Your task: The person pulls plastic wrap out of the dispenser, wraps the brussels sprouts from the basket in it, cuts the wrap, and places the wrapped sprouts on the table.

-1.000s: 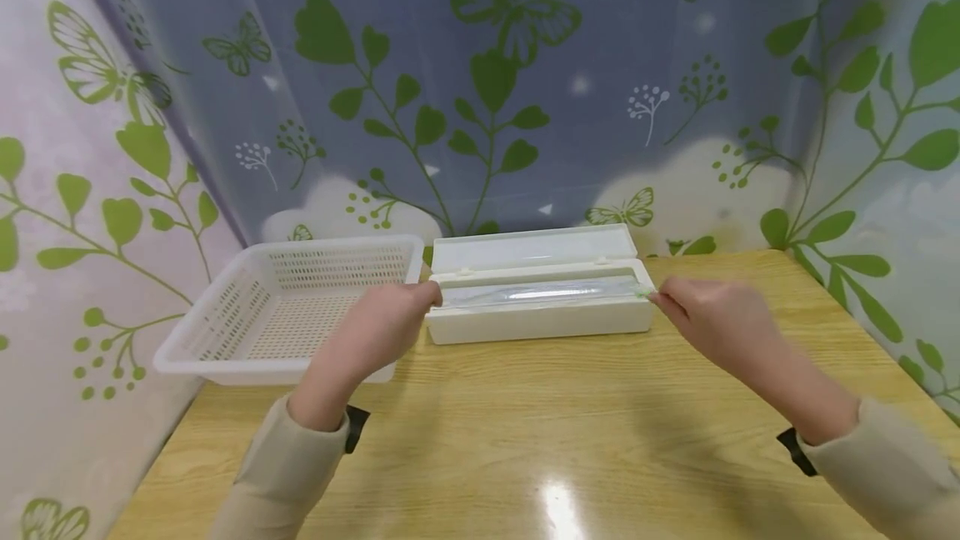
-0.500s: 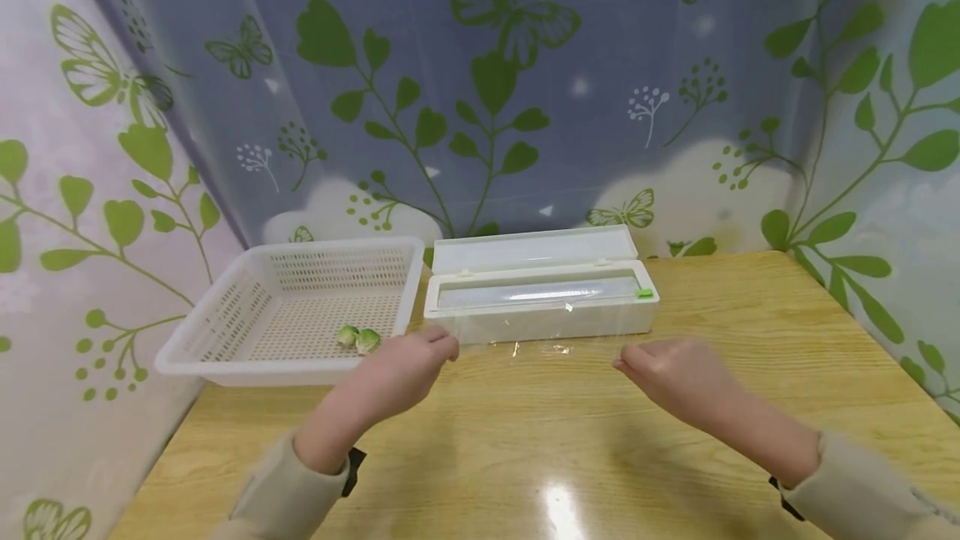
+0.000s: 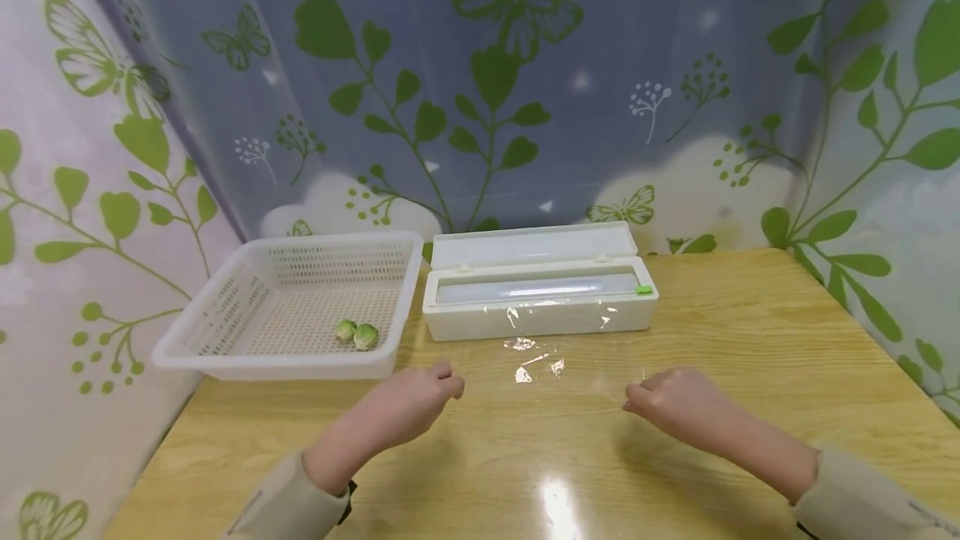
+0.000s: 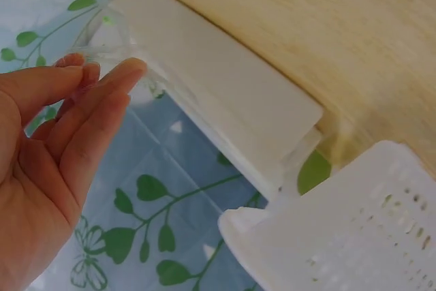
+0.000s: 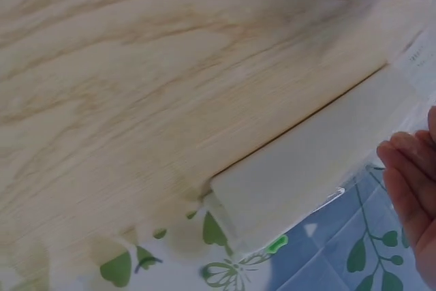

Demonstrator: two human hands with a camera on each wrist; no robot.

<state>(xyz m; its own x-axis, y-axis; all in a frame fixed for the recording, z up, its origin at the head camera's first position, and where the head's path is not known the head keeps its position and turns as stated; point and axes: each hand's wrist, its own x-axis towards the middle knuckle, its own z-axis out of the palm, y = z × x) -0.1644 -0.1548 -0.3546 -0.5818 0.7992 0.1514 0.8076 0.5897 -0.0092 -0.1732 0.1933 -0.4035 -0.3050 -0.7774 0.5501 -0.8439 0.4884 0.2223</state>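
Clear film (image 3: 542, 363), fingers (image 3: 450, 385) at either side

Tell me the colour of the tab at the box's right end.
The tab is green, clearest in the head view.

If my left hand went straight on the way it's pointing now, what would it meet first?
Past the clear film it pinches, your left hand would probably meet the front of the open white box first, though the hand's height is unclear, so it might pass above.
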